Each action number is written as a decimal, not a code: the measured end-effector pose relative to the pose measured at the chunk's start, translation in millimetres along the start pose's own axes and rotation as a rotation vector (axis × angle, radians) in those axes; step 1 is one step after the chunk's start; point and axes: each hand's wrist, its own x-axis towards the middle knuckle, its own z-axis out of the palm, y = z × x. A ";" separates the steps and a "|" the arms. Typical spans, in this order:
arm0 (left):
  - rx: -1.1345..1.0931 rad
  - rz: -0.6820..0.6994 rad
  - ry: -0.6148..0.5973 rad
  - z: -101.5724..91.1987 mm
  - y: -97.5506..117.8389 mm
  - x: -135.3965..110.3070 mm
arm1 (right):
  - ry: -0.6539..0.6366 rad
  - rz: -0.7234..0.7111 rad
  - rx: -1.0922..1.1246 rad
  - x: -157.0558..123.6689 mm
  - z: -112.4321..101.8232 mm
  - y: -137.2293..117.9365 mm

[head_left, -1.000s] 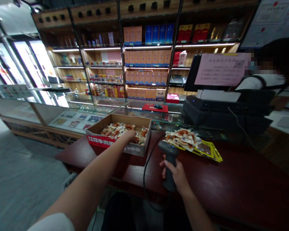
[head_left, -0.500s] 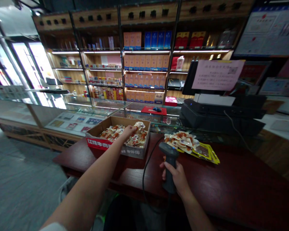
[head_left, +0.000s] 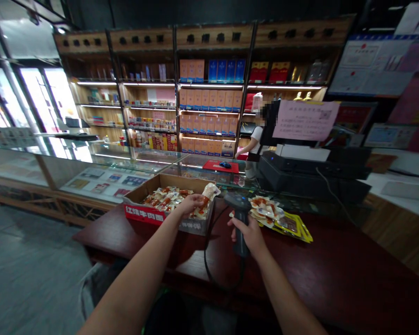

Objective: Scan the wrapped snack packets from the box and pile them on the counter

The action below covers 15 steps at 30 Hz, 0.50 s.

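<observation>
Bringing a glossy white-and-brown plastic packet [head_left: 211,190] toward the right end of the open cardboard box with a red printed front [head_left: 145,213], the left hand [head_left: 191,204] has shifted rightward over the last half second. The dark grey pistol-shaped scanner [head_left: 238,203] has swung leftward too, so packet and scanner now stand nearer each other; that seems to be the step between picking up and scanning. The left fingers pinch the packet's lower part, its upper end tilting up and right, above the similar packets inside. The left forearm reaches diagonally from below. The right hand [head_left: 249,231] grasps the scanner's upright handle, head pointing leftward, over the dark red wooden table [head_left: 335,274], just beside the loose heap of brown-and-white packets [head_left: 267,209].
</observation>
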 end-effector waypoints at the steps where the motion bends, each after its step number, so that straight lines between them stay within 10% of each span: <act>1: 0.007 0.002 -0.004 0.1 0.5 -0.6 | 0.001 0.001 -0.004 -0.1 0.3 0.0; 15: 0.079 0.014 -0.097 -0.3 2.9 -4.7 | -0.003 0.010 -0.045 -1.5 1.8 4.5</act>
